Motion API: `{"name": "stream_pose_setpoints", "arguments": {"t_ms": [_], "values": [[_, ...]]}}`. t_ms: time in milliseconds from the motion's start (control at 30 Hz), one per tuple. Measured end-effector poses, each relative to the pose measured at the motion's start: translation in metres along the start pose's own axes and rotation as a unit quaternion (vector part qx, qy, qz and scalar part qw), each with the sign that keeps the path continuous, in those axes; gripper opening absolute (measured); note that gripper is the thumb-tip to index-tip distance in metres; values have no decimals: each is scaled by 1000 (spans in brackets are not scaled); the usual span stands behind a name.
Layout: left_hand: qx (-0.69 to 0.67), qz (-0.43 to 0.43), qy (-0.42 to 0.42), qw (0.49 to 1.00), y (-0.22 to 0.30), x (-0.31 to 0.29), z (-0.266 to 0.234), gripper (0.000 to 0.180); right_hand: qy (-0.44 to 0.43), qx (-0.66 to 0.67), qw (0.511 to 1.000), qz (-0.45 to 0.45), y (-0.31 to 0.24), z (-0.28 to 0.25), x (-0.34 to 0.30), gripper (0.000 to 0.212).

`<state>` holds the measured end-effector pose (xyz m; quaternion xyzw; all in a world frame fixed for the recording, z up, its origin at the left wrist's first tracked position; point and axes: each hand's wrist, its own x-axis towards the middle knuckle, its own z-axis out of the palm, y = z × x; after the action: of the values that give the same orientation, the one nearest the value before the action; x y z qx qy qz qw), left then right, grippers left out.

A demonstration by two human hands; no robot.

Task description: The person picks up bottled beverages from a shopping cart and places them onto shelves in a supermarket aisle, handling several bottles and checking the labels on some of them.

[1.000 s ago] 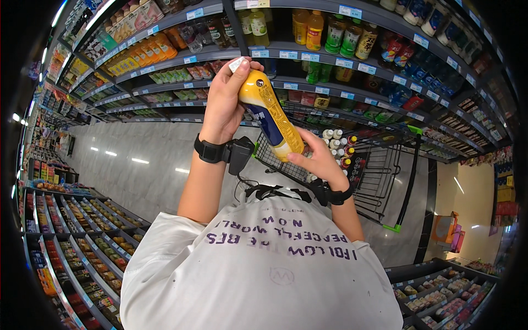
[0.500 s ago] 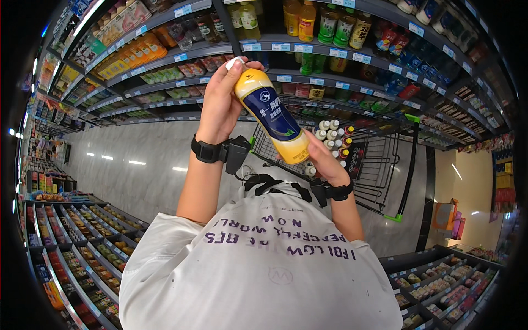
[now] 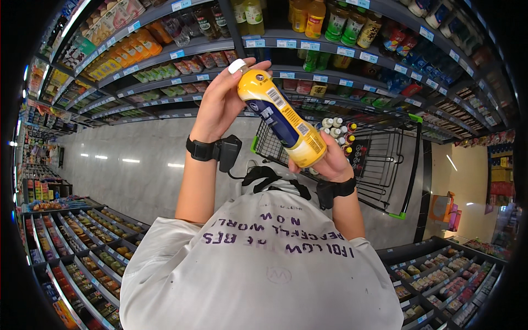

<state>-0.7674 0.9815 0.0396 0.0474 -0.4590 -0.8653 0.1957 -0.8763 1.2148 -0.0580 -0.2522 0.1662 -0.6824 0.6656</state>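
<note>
A yellow drink bottle (image 3: 279, 122) with a dark blue label and a white cap lies tilted between my two hands. Round its neck and cap end close the fingers of my left hand (image 3: 221, 96). At the base, my right hand (image 3: 333, 159) grips the bottle from the right. A barcode panel on the label faces up toward me. Beyond the bottle stands a shopping cart (image 3: 385, 184) with green corners, holding several bottles (image 3: 336, 132) with white, yellow and red caps. The bottle hides part of the cart's basket.
Shelves of bottled drinks (image 3: 344, 25) and packaged goods run along the far side. Low slanted display racks (image 3: 82, 247) stand at the near left, with another rack (image 3: 440, 275) at the near right. Grey tiled floor (image 3: 143, 148) stretches leftward.
The bottle has been rolled about its long axis, so its front label has turned aside and the barcode panel shows. Both hands stay on it, shifted slightly.
</note>
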Motion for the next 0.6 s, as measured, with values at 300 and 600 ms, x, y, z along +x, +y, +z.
{"name": "stream_pose_setpoints", "arguments": {"t_ms": [300,600], "values": [[89,-31,43,995,34,32,-52,38,107,-41,993,27,3,6,58,65],[350,-62,81,931,48,71,-122,36,263,-325,903,102,18,24,130,53]]}}
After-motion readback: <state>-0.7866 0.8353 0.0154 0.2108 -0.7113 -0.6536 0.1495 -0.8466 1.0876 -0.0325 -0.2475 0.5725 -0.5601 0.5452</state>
